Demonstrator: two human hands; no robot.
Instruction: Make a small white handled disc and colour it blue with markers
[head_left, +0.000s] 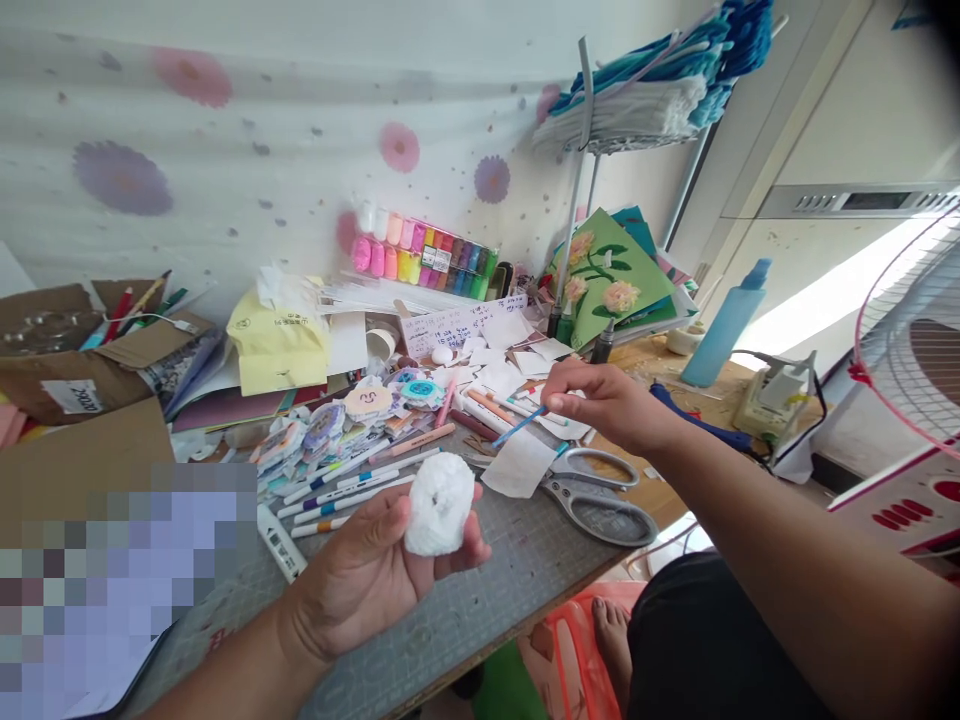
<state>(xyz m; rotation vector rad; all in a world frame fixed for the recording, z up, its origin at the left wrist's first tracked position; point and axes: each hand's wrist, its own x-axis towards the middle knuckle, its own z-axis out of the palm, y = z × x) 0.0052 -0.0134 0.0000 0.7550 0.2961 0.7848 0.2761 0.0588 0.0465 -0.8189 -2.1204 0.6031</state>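
Note:
My left hand [390,550] is closed around a white, rounded, fuzzy ball [441,500], gripped between thumb and fingers above the mat. A small dark spot or hole shows near the middle of the ball. My right hand [592,400] pinches a thin blue stick [519,426] that points down to the left; its exact kind cannot be made out. Below that hand lies a piece of white paper [519,465], partly over a pair of large metal scissors [600,500]. Several pens and markers [352,490] lie beyond my left hand.
Beneath everything is a grey cutting mat [457,610]. Paper cutouts [322,430], a yellow tissue pack [277,340] and a cardboard box [60,360] crowd the left. A clay set [427,255] leans at the back. Rightward stand a blue bottle [724,325] and a fan [915,320].

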